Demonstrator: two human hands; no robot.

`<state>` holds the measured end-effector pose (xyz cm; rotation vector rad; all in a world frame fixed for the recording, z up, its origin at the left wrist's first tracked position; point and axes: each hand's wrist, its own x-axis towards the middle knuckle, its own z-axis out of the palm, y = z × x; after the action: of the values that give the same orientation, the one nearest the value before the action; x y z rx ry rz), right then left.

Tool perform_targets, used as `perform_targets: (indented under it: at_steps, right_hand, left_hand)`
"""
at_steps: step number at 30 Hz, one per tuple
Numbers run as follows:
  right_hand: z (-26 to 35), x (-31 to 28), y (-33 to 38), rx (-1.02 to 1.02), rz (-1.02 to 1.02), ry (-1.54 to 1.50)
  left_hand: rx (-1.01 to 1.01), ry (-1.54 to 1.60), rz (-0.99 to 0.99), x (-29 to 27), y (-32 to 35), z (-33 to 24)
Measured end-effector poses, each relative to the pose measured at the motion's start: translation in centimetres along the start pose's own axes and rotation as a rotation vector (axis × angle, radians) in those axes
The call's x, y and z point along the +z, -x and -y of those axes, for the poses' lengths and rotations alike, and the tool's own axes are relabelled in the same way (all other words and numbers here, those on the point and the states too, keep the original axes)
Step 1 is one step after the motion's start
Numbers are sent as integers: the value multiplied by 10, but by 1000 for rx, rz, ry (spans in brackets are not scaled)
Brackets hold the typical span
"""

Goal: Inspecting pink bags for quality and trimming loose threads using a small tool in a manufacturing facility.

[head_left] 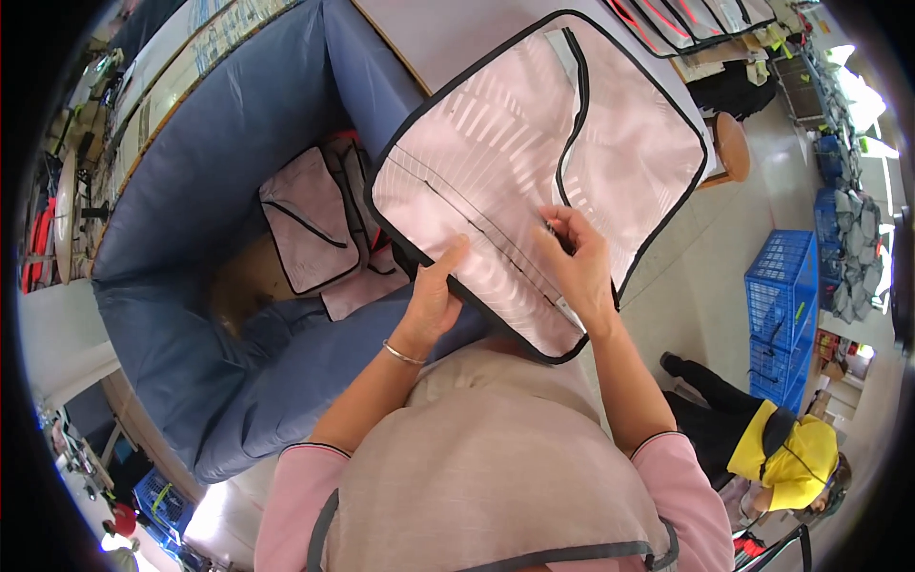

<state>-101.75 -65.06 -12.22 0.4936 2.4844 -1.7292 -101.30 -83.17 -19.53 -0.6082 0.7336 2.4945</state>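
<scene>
Mostly, the pink panel (510,176) extends beyond both hands (437,300).

The fabric panel (515,162) lies between the bin (219,114), left, and crates (783,286), right.

We see a wooden stool (732,148) beside the right edge of the worktop (448,38), blue plastic mesh crates (782,286) stacked toward the floor's (705,257) right edge, grey bundles (856,276) beyond them, and a co-worker in a yellow top (805,458) near those crates.
</scene>
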Motion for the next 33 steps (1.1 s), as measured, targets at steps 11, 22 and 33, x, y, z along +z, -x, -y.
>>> perform_targets:
  at_steps: [11, 22, 33]
  right_hand:
    - [-14, 27, 0, -181, -168, 18]
    - [-29, 27, -11, -36, -177, 41]
    - [17, -2, 8, -191, -149, -38]
  left_hand:
    - [-104, -89, 29, -1, -8, -17]
    - [-178, -49, 23, -18, -11, -7]
    - [-58, 42, 107, 44, 9, -4]
